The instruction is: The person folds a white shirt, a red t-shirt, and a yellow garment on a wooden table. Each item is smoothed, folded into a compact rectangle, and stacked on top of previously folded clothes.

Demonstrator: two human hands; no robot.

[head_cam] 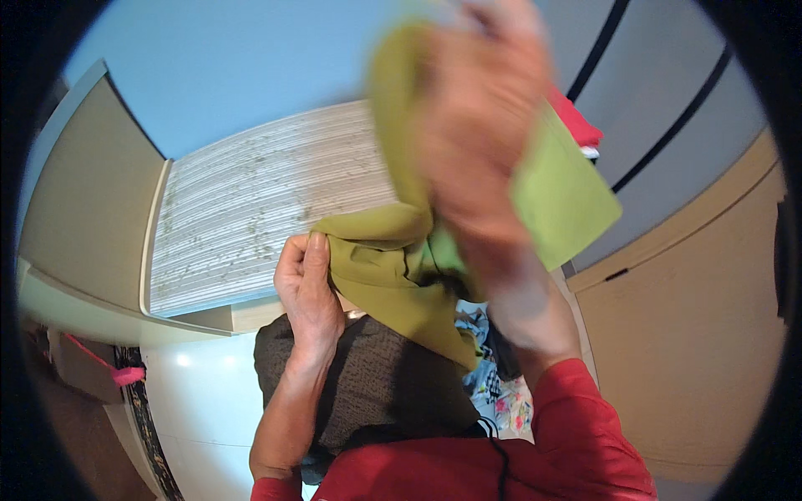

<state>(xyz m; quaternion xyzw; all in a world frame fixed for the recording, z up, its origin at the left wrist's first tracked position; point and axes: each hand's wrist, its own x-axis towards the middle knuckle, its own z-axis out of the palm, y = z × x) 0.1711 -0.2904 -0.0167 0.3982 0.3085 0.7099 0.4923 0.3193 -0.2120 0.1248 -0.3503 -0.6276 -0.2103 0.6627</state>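
Note:
An olive-green cloth garment (376, 260) is stretched and bunched in front of me, above my lap. My left hand (313, 282) pinches its edge between thumb and fingers, at the left end of the cloth. My right hand (482, 106), raised high and close to the camera, is motion-blurred; the upper part of the cloth rises along it and seems gripped there, though its fingertips are unclear. Folds hide the garment's full shape. Behind my right wrist lies a flat light green piece with a rounded corner (567, 194); I cannot tell whether it is cloth or a board.
A striped mat with a leaf pattern (250, 213) covers the bed before me, beside a beige headboard (94, 181). Red folded cloth (573, 119) sits at the far right. Several clothes (479, 369) lie low beside my knee. A wooden cabinet (683, 325) stands at right.

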